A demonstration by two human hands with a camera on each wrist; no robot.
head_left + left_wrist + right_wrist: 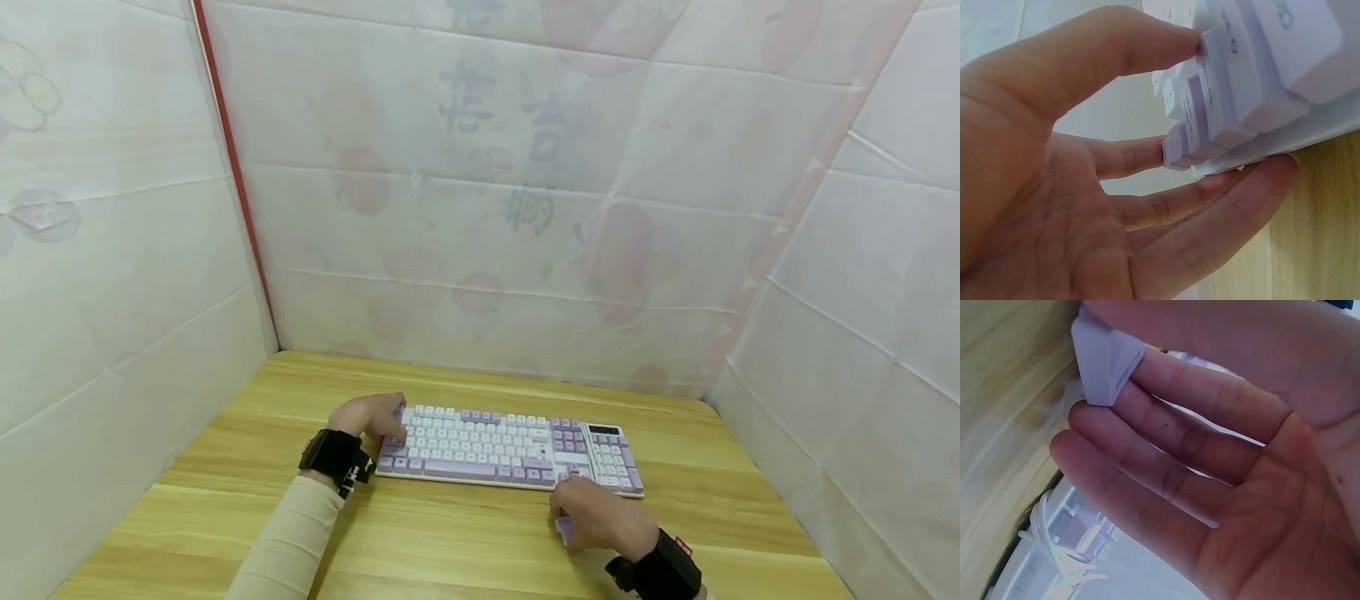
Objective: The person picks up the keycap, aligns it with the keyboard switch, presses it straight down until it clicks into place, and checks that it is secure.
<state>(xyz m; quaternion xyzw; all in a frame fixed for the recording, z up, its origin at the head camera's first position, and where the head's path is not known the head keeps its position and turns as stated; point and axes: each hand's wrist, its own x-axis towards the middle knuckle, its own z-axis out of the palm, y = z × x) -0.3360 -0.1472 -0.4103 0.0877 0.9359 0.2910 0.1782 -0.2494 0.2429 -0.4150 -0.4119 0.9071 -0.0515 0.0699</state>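
A white and lilac keyboard (465,446) lies on the wooden table. My left hand (370,417) grips its left end, the thumb on the lilac side keys (1222,94) and the other fingers along the edge and beneath it. In front of the keyboard's right part, my right hand (603,517) pinches a lilac keycap (1100,359) between thumb and fingers. Small print shows on one face of that keycap, and the thumb covers part of it. The outer fingers of this hand reach out nearly straight, close over the tabletop.
A white cable (590,450) is wrapped around the keyboard near its number pad. Beyond the table (450,550), white printed sheets (480,250) hang at the back and on both sides. A red strip (232,167) runs down the back left corner.
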